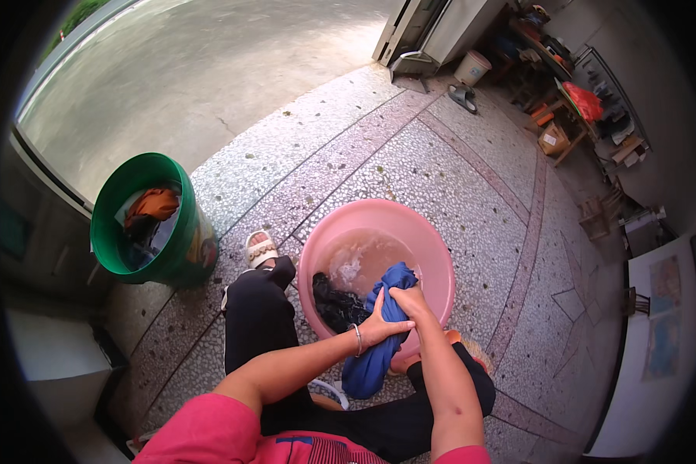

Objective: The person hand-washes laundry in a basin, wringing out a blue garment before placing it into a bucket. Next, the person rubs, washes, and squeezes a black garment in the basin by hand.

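Note:
A blue cloth garment (pixel 364 371) is bunched lengthwise and gripped in both hands over the near right rim of a pink plastic basin (pixel 377 210). My left hand (pixel 380 326), with a bracelet at the wrist, holds its middle. My right hand (pixel 409 298) grips it higher up, near the bunched end. The lower end hangs outside the basin, above my lap. Cloudy, sudsy water and a dark wet cloth (pixel 336 301) lie in the basin, the cloth at its left side.
Left of me stands a green bucket (pixel 200 232) holding an orange cloth (pixel 153 206) and darker cloth in water. A dustpan (pixel 412 72), a white bin (pixel 472 68) and grey slippers (pixel 463 98) are by the doorway. A brush-like thing (pixel 475 354) lies right of the basin.

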{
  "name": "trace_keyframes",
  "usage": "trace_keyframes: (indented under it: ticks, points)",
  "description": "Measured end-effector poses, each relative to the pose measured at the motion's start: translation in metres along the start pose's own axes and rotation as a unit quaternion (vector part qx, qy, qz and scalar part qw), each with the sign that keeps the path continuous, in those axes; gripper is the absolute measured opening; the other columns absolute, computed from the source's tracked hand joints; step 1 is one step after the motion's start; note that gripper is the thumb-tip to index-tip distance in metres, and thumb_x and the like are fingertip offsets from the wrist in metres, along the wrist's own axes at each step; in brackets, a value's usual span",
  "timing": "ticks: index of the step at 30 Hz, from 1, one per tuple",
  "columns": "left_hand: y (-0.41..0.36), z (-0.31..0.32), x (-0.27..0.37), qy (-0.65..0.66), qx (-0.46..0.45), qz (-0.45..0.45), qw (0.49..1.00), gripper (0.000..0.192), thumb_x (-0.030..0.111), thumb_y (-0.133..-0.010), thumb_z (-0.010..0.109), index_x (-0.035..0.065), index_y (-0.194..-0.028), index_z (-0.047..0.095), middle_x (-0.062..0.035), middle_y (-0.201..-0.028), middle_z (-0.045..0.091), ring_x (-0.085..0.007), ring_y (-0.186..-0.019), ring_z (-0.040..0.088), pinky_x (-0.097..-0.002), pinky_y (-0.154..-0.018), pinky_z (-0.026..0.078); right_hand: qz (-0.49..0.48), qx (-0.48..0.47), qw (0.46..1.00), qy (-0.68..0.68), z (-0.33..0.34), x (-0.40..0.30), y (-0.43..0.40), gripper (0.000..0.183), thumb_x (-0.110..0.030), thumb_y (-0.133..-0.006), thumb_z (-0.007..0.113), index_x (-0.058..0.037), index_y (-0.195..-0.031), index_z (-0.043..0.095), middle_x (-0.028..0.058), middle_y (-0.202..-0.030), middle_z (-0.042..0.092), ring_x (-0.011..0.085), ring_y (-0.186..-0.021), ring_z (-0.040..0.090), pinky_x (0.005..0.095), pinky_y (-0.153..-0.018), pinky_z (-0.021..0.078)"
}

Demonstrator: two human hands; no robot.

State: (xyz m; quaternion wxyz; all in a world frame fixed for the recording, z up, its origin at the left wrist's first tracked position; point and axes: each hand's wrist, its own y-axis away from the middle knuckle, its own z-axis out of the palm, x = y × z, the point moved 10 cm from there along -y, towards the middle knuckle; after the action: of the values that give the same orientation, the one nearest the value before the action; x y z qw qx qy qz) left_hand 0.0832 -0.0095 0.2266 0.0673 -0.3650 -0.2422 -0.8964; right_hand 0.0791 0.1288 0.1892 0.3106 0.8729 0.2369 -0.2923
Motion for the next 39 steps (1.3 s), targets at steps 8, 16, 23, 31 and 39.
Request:
trace_keyframes:
  ticks: [8, 16, 23, 31, 39]
  points:
    - [0.017, 0.009, 0.017, 0.271, -0.129, -0.191, 0.935, 0.039, 0.028, -0.077, 0.06, 0.0018, -0.103, 0.049, -0.0064, -0.081, 0.052, -0.0186, -0.065, 0.058, -0.0336, -0.061, 0.051, -0.066, -0.215, 0.728, -0.647, 0.003, -0.037, 0.058, 0.077, -0.06, -0.078, 0.05, -0.0107, -0.133, 0.028, 0.0118, -0.121, 0.048, 0.0282, -0.11, 0.048, 0.0449, -0.086, 0.0454]
    - [0.055, 0.05, 0.04, 0.524, -0.213, -0.179, 0.805, 0.043, 0.032, -0.078, 0.054, 0.004, -0.109, 0.046, -0.0057, -0.091, 0.048, -0.0117, -0.065, 0.048, -0.0263, -0.062, 0.044, -0.04, -0.352, 0.467, -0.811, 0.044, -0.061, 0.075, 0.092, -0.068, -0.071, 0.049, -0.0091, -0.137, 0.022, 0.0198, -0.133, 0.036, 0.0392, -0.117, 0.041, 0.0511, -0.084, 0.046]
    - [0.052, 0.051, 0.015, 0.295, -0.174, -0.236, 0.909, 0.042, 0.032, -0.079, 0.062, 0.0042, -0.107, 0.047, -0.0093, -0.091, 0.055, -0.0184, -0.07, 0.057, -0.0352, -0.061, 0.051, -0.11, -0.214, 0.661, -0.711, -0.027, -0.076, 0.028, 0.045, -0.041, -0.083, 0.054, -0.0094, -0.116, 0.049, 0.0157, -0.102, 0.058, 0.0305, -0.085, 0.06, 0.0402, -0.061, 0.0543]
    - [-0.016, -0.035, -0.002, -0.308, 0.157, 0.028, 0.938, 0.071, 0.038, -0.066, 0.071, -0.0042, -0.115, 0.041, -0.0194, -0.095, 0.058, -0.0267, -0.085, 0.061, -0.0328, -0.074, 0.049, -0.113, -0.034, 0.976, -0.182, -0.004, -0.066, -0.007, 0.009, -0.01, -0.067, 0.062, -0.0063, -0.071, 0.055, 0.004, -0.07, 0.058, 0.0164, -0.065, 0.058, 0.0271, -0.059, 0.0447]
    - [0.002, -0.027, 0.006, -0.115, 0.116, 0.042, 0.986, 0.084, 0.039, -0.069, 0.07, -0.0044, -0.125, 0.025, -0.0155, -0.091, 0.057, -0.0246, -0.074, 0.061, -0.0336, -0.06, 0.052, -0.048, 0.056, 0.996, -0.057, 0.002, -0.013, -0.015, 0.024, -0.022, -0.063, 0.066, -0.0025, -0.074, 0.057, 0.0102, -0.067, 0.06, 0.0192, -0.065, 0.058, 0.0332, -0.062, 0.0454]
